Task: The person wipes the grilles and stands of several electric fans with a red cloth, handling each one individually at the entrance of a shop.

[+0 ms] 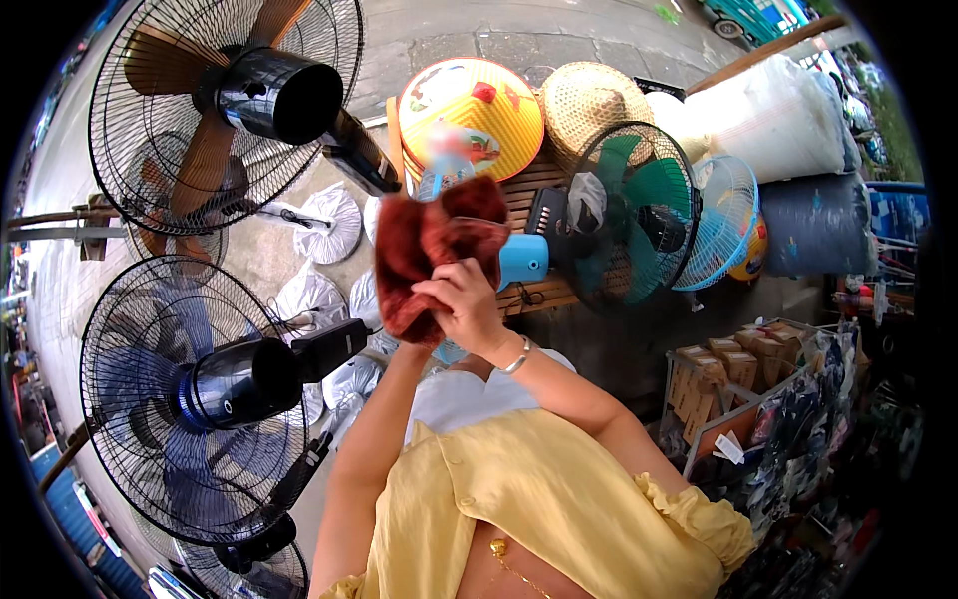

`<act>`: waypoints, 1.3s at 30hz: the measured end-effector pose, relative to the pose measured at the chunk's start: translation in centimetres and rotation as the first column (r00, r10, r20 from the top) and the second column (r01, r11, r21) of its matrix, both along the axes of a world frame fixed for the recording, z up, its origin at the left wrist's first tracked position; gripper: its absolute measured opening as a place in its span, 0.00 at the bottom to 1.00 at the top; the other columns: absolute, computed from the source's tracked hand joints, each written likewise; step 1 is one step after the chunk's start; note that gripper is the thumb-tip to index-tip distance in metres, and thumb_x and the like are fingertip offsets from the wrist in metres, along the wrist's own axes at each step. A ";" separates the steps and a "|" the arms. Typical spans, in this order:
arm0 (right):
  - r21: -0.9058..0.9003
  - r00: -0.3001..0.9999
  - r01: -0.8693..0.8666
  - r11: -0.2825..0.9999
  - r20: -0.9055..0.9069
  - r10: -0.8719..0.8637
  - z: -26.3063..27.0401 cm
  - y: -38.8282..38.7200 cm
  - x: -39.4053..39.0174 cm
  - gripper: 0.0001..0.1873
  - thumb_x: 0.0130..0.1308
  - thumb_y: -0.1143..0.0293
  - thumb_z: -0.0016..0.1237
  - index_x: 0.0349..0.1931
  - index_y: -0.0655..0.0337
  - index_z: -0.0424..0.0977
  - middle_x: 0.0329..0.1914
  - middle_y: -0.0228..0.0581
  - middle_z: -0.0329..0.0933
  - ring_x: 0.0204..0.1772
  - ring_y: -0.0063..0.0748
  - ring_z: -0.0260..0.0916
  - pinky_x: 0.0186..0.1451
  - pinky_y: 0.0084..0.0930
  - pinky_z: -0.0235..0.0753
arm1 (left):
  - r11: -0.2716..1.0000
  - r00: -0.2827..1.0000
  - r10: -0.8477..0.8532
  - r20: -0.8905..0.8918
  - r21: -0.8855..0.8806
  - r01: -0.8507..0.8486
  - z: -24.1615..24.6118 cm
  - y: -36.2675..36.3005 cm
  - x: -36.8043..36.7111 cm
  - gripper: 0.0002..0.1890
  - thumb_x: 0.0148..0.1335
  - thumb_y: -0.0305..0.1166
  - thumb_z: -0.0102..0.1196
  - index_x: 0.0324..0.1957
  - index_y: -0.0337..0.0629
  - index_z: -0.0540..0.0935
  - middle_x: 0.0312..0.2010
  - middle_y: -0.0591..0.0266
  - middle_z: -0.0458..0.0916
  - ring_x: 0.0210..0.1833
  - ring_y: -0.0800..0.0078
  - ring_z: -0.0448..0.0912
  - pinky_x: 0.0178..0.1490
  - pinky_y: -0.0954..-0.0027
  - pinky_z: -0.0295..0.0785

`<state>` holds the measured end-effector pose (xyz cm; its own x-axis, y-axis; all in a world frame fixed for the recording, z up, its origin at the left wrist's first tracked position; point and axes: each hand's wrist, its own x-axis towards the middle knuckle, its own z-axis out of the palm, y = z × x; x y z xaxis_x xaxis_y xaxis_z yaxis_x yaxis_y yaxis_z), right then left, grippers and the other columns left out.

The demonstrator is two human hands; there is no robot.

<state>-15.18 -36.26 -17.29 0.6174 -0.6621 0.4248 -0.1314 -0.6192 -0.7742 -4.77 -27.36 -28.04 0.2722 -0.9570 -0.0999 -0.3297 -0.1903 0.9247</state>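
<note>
A crumpled reddish-brown cloth [408, 254] is bunched up in front of me. My right hand [464, 299], with a silver bracelet at its wrist, has its fingers closed on the lower right of the cloth. The cloth covers my left hand, and only the forearm shows below it, so the fingers cannot be seen. Just right of the cloth is the light blue housing of a fan [524, 258]. Beyond it stands a fan with green blades [662, 187] in a black guard. A yellow conical hat [479, 97] lies above the cloth on a slatted wooden surface.
Large black pedestal fans [281, 97] [247, 385] crowd the left side. Several fan bases in white plastic [327, 224] stand on the ground. A woven straw hat [595, 97], a blue fan guard [730, 224] and wrapped rolls [778, 120] are at the right. Boxes [737, 367] fill a rack lower right.
</note>
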 end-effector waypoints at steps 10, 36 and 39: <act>0.334 0.899 0.437 0.835 -0.176 -0.400 -13.9 -3.5 -4.6 0.14 0.60 0.72 0.50 0.47 0.60 0.74 0.44 0.48 0.70 0.49 0.54 0.68 0.51 0.41 0.70 | 0.981 0.943 0.194 0.270 -0.047 -0.189 5.8 -2.7 -0.9 0.55 0.41 0.32 0.72 0.72 0.46 0.54 0.70 0.35 0.50 0.72 0.40 0.54 0.70 0.50 0.57; 0.253 0.972 -0.236 0.938 0.081 0.222 -8.8 -14.9 3.4 0.18 0.58 0.78 0.51 0.51 0.60 0.73 0.58 0.40 0.73 0.64 0.46 0.65 0.68 0.41 0.63 | 0.915 0.891 0.364 0.271 0.071 -0.396 7.5 -2.2 -3.6 0.51 0.39 0.31 0.71 0.70 0.50 0.61 0.70 0.41 0.54 0.70 0.42 0.58 0.69 0.52 0.60; -0.081 0.877 -0.477 0.875 -0.113 0.468 -1.8 -15.2 6.3 0.16 0.48 0.77 0.55 0.40 0.59 0.77 0.53 0.41 0.76 0.64 0.53 0.64 0.67 0.46 0.59 | 0.918 0.910 0.332 0.247 0.137 -0.372 7.9 -2.3 -3.7 0.50 0.39 0.31 0.70 0.70 0.50 0.63 0.70 0.40 0.54 0.70 0.42 0.58 0.69 0.53 0.60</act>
<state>-8.92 -51.50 -19.09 0.8832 -0.2373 0.4046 0.1332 -0.7001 -0.7015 -8.46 -29.62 -20.12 0.6218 -0.7668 -0.1593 -0.3975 -0.4843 0.7794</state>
